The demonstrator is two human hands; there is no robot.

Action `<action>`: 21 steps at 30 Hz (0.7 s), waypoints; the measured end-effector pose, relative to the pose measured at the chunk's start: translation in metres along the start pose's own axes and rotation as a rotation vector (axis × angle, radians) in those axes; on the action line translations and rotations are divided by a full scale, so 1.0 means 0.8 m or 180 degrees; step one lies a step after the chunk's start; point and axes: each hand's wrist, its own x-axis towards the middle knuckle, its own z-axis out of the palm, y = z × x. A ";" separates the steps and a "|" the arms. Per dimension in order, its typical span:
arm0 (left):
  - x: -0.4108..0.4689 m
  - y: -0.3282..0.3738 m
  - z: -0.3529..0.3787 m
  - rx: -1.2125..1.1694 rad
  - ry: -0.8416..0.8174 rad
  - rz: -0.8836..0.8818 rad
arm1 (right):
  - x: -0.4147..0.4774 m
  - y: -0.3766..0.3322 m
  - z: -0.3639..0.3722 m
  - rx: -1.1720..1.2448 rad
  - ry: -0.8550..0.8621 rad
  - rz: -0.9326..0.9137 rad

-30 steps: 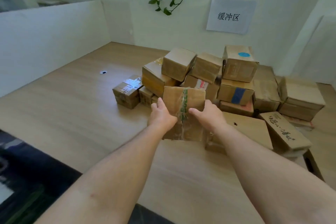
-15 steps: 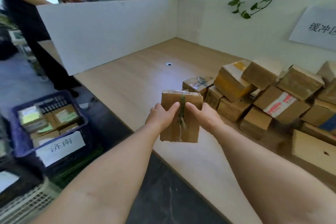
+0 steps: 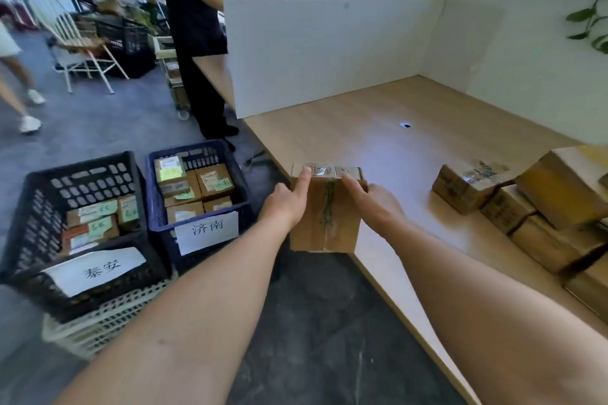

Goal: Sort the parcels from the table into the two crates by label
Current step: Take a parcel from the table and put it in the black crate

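I hold a brown cardboard parcel (image 3: pixel 325 217) with a taped seam in both hands, over the table's front edge. My left hand (image 3: pixel 288 204) grips its left side, my right hand (image 3: pixel 373 204) its right side. On the floor to the left stand two crates with parcels inside: a black crate (image 3: pixel 19 227) with a white sign, and a blue crate (image 3: pixel 154 207) with another white sign. More cardboard parcels (image 3: pixel 539 207) are piled on the wooden table (image 3: pixel 378 135) at the right.
A white mesh basket (image 3: pixel 98 329) lies under the black crate. A white partition (image 3: pixel 329 52) stands along the table's left end. A person in dark clothes (image 3: pixel 194 26) stands behind the crates. A chair (image 3: pixel 82 46) and clutter fill the far left floor.
I have lifted the parcel off the pile and turned left with it. The view swung from the pile to the two crates on the floor.
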 end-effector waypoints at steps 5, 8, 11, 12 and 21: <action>0.023 -0.031 -0.033 -0.0023 0.0298 -0.0207 | 0.024 -0.036 0.037 -0.0013 -0.0127 -0.0154; 0.038 -0.049 -0.049 -0.0128 0.0401 -0.0352 | 0.045 -0.055 0.061 -0.0100 -0.0249 -0.0280; 0.061 -0.065 -0.067 -0.0332 0.0447 -0.0513 | 0.069 -0.080 0.087 -0.0039 -0.0421 -0.0361; 0.071 -0.069 -0.075 -0.0405 0.0454 -0.0553 | 0.080 -0.088 0.098 0.0014 -0.0462 -0.0382; 0.190 -0.089 -0.159 -0.0487 0.0695 -0.0592 | 0.183 -0.199 0.176 0.0446 -0.0966 -0.0893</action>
